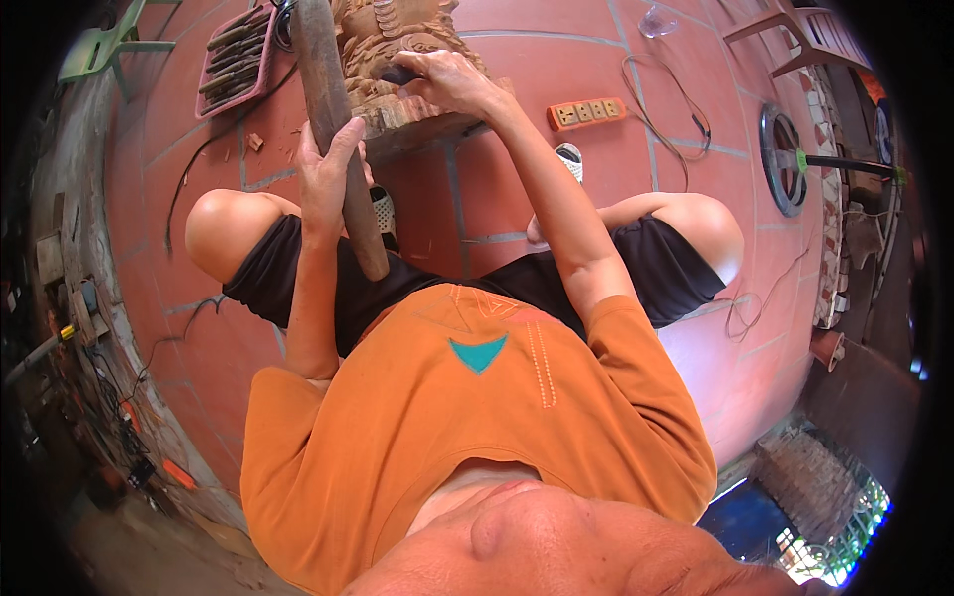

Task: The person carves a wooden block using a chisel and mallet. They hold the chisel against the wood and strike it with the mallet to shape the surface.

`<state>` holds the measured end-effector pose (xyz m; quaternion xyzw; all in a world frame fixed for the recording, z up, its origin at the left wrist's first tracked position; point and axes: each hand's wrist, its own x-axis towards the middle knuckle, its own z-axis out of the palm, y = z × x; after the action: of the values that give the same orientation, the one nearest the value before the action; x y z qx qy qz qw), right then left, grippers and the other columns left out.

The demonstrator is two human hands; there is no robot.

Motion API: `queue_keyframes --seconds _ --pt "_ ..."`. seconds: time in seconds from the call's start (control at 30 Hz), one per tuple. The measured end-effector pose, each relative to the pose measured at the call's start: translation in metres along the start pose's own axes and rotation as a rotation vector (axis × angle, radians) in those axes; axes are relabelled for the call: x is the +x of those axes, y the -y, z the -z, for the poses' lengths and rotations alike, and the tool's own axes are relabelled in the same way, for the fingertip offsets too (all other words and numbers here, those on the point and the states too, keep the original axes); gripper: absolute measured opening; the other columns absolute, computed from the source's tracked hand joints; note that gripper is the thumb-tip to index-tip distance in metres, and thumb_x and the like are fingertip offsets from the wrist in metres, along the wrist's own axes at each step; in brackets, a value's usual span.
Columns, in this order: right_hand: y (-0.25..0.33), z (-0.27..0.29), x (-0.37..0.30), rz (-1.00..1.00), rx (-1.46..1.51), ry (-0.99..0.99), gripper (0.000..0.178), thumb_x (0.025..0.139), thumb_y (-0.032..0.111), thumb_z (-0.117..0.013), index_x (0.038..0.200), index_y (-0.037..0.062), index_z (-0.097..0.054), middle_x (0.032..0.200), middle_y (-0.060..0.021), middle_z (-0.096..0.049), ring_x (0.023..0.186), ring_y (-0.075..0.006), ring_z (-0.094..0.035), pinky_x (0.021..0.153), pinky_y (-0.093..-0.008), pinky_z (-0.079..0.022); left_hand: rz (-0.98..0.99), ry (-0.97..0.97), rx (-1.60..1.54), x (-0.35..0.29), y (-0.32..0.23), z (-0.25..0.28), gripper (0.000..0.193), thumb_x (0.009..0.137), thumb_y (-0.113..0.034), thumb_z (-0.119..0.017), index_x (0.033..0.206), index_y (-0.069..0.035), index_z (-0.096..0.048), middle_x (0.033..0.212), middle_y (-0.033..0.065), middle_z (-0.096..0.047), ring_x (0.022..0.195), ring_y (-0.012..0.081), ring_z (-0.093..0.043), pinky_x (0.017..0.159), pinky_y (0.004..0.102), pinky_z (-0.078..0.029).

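A long, thick wooden mallet (pixel 331 94) slants across the front of a carved block of wood (pixel 437 35), with its narrow end above my lap. My left hand (pixel 328 171) is wrapped round its lower half. My right hand (pixel 447 81) rests at the carving's near face, fingers closed on a short dark chisel (pixel 399 74); the chisel is mostly hidden by the fingers. Relief patterns cover the block, and its near lower edge is rough and pale. The mallet stands to the left of the chisel, apart from it.
A pink basket (pixel 204 97) holding several carving tools sits at the far left. An orange power strip (pixel 586 113) with a cord lies right of the carving. Wood chips (pixel 255 142) dot the red tiles. A green chair (pixel 109 45) and a round black stand base (pixel 783 159) flank the area.
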<state>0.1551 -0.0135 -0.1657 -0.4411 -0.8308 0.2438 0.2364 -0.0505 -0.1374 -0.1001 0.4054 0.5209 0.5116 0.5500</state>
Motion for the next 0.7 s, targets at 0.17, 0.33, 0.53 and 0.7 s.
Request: queue_keyframes --seconds 0.17,0.33,0.53,0.7 --pt "-0.029 0.019 -0.007 -0.181 0.544 -0.059 0.041 0.094 0.015 -0.073 0.133 0.0135 -0.060 0.116 -0.0027 -0.071 0.096 -0.0126 -0.067 0.080 -0.0302 -0.055 0.046 0.052 -0.009 -0.004 0.000 -0.002 0.024 0.097 -0.023 -0.069 0.106 -0.006 -0.054 0.073 0.0027 -0.059 0.050 0.0097 -0.056 0.044 0.0230 -0.048" --pt "-0.029 0.025 -0.009 -0.066 0.494 -0.020 0.047 0.095 0.016 -0.072 0.140 0.0129 -0.057 0.113 -0.0016 -0.070 0.094 -0.0123 -0.067 0.081 -0.0299 -0.055 0.057 0.043 -0.024 -0.002 0.001 0.006 0.023 0.099 -0.024 -0.068 0.106 -0.007 -0.053 0.073 0.0034 -0.060 0.049 0.0108 -0.057 0.044 0.0231 -0.047" --pt "-0.028 0.058 -0.015 -0.192 0.356 -0.080 0.048 0.094 0.017 -0.073 0.138 0.0100 -0.057 0.111 -0.0031 -0.069 0.100 -0.0120 -0.065 0.081 -0.0303 -0.057 0.080 0.043 -0.082 0.000 0.001 0.011 0.024 0.098 -0.024 -0.069 0.105 -0.007 -0.053 0.072 0.0033 -0.060 0.047 0.0109 -0.056 0.042 0.0235 -0.047" --pt "-0.031 0.043 -0.009 -0.141 0.716 -0.194 0.063 0.085 0.023 -0.073 0.142 0.0093 -0.053 0.122 -0.0188 -0.068 0.103 -0.0327 -0.070 0.084 -0.0467 -0.057 0.097 0.040 -0.063 0.000 -0.002 0.005 0.027 0.095 -0.023 -0.072 0.107 -0.006 -0.055 0.073 0.0020 -0.059 0.048 0.0095 -0.055 0.043 0.0234 -0.047"
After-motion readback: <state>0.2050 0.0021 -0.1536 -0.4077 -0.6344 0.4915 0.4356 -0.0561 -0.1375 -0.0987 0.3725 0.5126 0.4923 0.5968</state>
